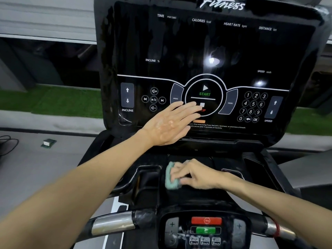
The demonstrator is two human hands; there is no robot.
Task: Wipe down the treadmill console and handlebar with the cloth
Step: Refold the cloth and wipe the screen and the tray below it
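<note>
The glossy black console fronts green turf. Below it, the right hand grips the teal cloth on its tray; the left hand lies flat, fingers straight, on its buttons.

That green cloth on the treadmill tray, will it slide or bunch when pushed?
Probably floppy: the folded teal-green terry cloth bulges beside the right hand gripping it. Likely light, a small soft wad. May bunch on the black plastic tray.

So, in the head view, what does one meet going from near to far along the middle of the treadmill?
Green button → red stop button → cloth, gripped by the right hand → left hand flat on the console → START mark → Fitness logo.
</note>
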